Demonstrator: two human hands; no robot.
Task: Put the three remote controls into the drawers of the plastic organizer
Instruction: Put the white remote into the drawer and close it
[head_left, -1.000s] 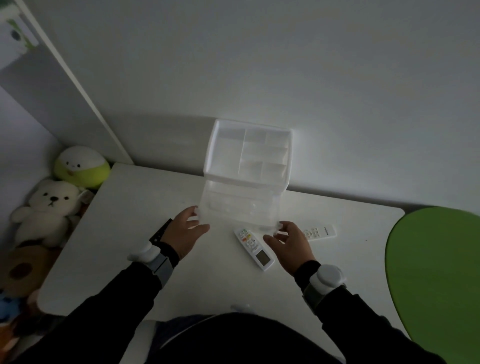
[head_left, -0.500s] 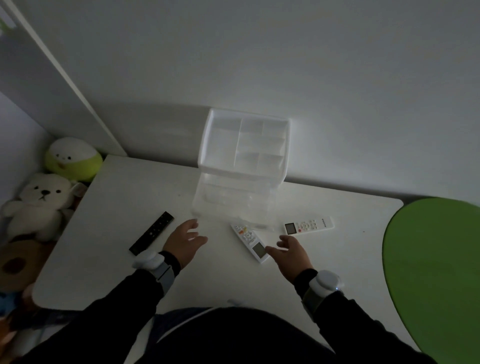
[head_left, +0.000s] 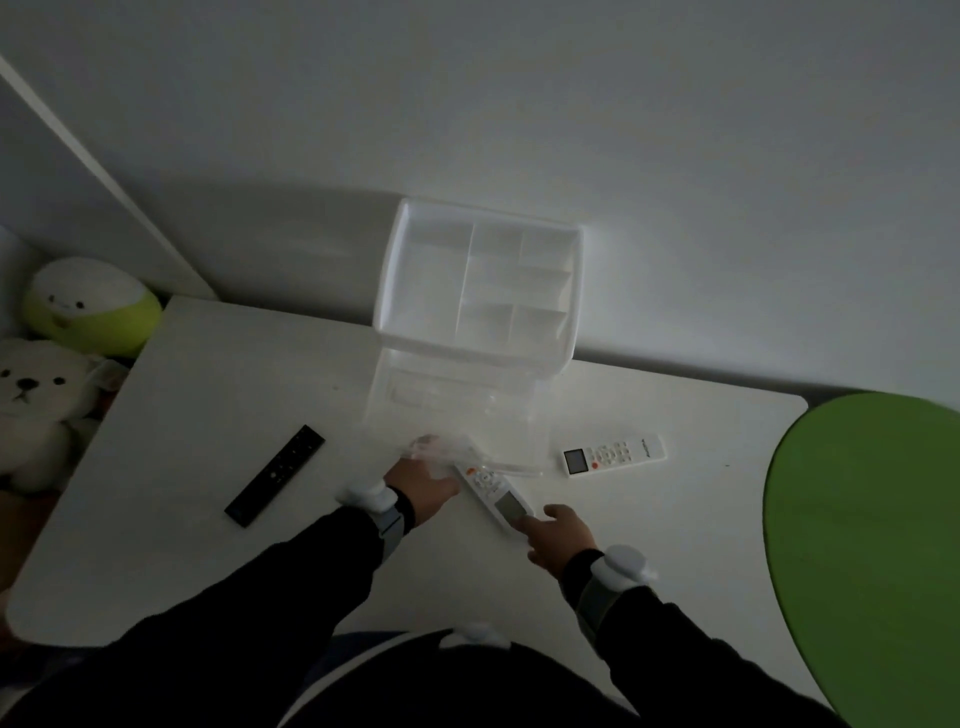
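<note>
A clear plastic organizer (head_left: 566, 332) stands at the table's far edge, its top tray split into compartments. Its lowest drawer (head_left: 519, 467) is pulled out toward me. My left hand (head_left: 421, 486) holds the drawer's front, with the fingers showing through the plastic. A white remote (head_left: 493, 488) lies slanted just in front of the drawer, and my right hand (head_left: 556, 535) has its fingertips on the remote's near end. Another white remote (head_left: 615, 453) lies to the right of the drawer. Left of my arm, a black remote (head_left: 275, 475) rests on the table.
The white table (head_left: 208, 395) ends at a wall behind the organizer. Plush toys, one white (head_left: 36, 405) and one green (head_left: 93, 306), sit beyond its left edge. A green rounded surface (head_left: 872, 545) is at the right.
My left hand went forward to the organizer and the lowest drawer slid out toward me. My right hand moved onto the near end of the slanted white remote.
</note>
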